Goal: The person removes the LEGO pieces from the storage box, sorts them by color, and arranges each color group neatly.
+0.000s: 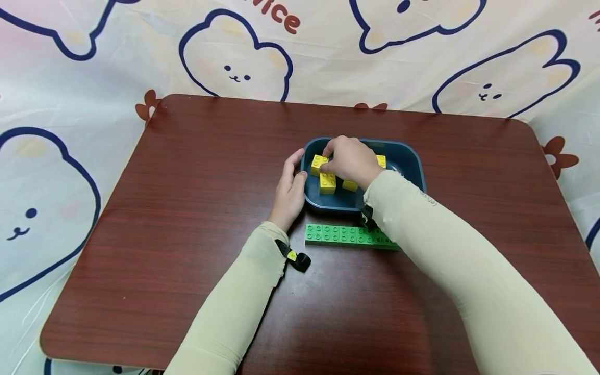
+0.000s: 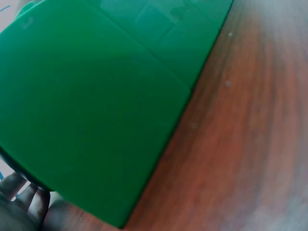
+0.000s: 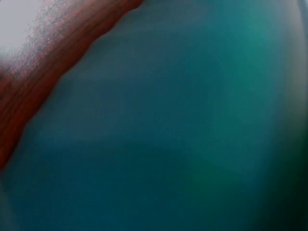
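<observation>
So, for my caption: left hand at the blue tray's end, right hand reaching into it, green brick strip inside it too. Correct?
No: the green brick strip lies on the table, outside the blue tray, as the head view shows. The rest stands.

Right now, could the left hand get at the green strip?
Probably yes: the left hand is beside the blue tray, and the nearby green strip lies with its left end uncovered.
</observation>
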The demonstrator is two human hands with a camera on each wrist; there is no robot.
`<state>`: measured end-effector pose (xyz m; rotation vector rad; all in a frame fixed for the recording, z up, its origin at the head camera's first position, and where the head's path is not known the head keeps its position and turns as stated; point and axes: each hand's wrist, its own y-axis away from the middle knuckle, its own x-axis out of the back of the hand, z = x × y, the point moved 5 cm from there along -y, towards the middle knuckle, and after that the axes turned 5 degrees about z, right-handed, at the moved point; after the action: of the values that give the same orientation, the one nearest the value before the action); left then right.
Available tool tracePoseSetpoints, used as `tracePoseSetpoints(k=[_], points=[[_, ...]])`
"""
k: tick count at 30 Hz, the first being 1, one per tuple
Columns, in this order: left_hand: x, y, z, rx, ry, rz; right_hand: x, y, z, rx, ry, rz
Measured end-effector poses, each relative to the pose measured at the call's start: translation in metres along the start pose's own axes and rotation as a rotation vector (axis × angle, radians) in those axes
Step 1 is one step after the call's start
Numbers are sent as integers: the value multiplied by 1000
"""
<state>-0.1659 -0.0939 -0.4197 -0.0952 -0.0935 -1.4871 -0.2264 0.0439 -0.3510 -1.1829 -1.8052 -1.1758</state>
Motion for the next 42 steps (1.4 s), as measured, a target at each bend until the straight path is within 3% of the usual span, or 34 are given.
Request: tracePoseSetpoints(k=[15, 25, 28, 42], points=[[1, -1, 3, -19, -9, 27, 15, 8, -2, 77, -14, 89], [-1, -2, 2, 53, -16, 2, 8, 6, 8, 21, 91, -37], [-1, 0, 1, 39, -16, 2, 5, 5, 10, 20, 116, -60], [0, 0, 0, 11, -4, -6, -4, 3, 11, -42, 239, 55]])
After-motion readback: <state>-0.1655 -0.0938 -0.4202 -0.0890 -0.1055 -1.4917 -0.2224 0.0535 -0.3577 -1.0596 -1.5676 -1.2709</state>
